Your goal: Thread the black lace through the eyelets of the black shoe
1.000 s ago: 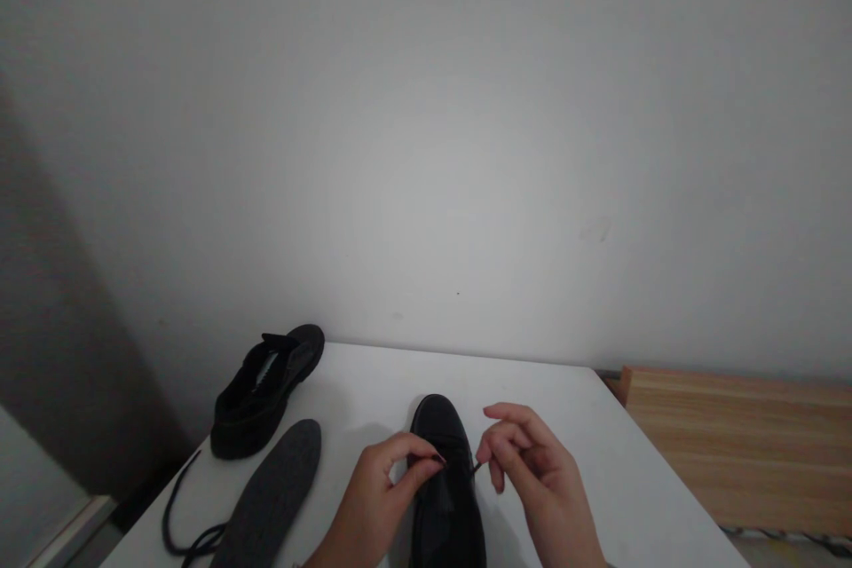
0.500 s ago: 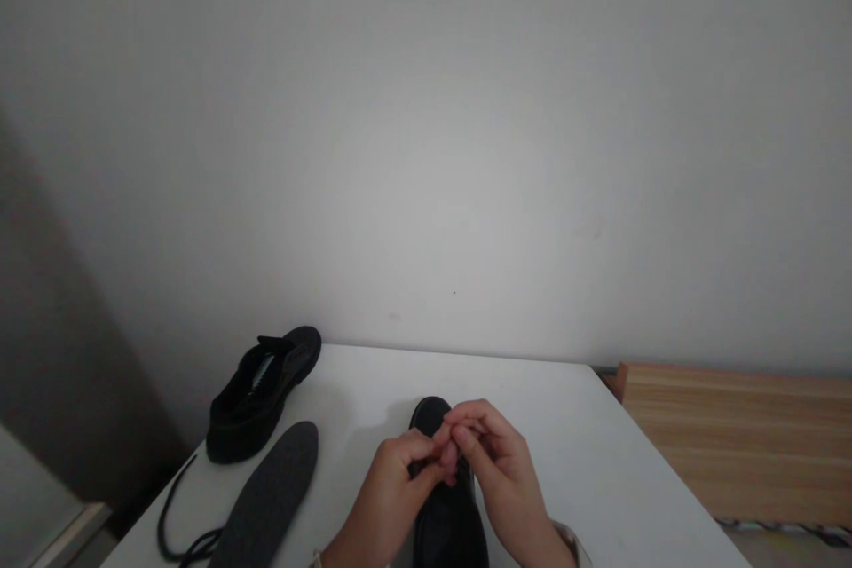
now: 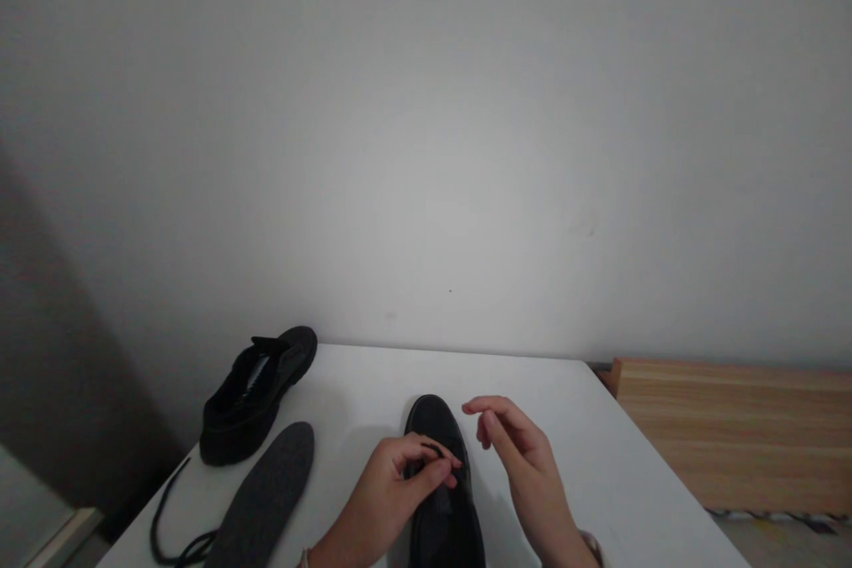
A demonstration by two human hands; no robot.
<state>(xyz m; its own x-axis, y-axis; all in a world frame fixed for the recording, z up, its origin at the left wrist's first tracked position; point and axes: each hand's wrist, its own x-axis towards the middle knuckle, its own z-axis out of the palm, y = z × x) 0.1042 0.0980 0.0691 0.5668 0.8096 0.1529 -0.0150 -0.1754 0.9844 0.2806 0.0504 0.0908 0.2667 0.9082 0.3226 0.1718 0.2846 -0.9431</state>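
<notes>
A black shoe [image 3: 432, 415] points away from me on the white table [image 3: 565, 435]. Over its middle, my left hand [image 3: 399, 484] pinches a thin black shoelace [image 3: 431, 447] between thumb and fingers; part of the lace shows above the fingers. To the right of the shoe, my right hand [image 3: 523, 453] hovers apart from it, fingers loosely curled, thumb near the index finger and nothing visible in them. The shoe's opening is partly hidden behind my left hand and cut by the bottom of the view.
At the table's left stands a second black shoe [image 3: 236, 413], its tongue raised. Beside it lies a dark grey insole [image 3: 270, 488], with a loose black lace [image 3: 156, 524] near the left edge. Behind is a grey wall [image 3: 426, 151]; a wooden board [image 3: 725, 435] is on the right.
My two hands were together over the shoe; the right has since moved away to the right with its fingers loosened. The lace now shows in my left hand.
</notes>
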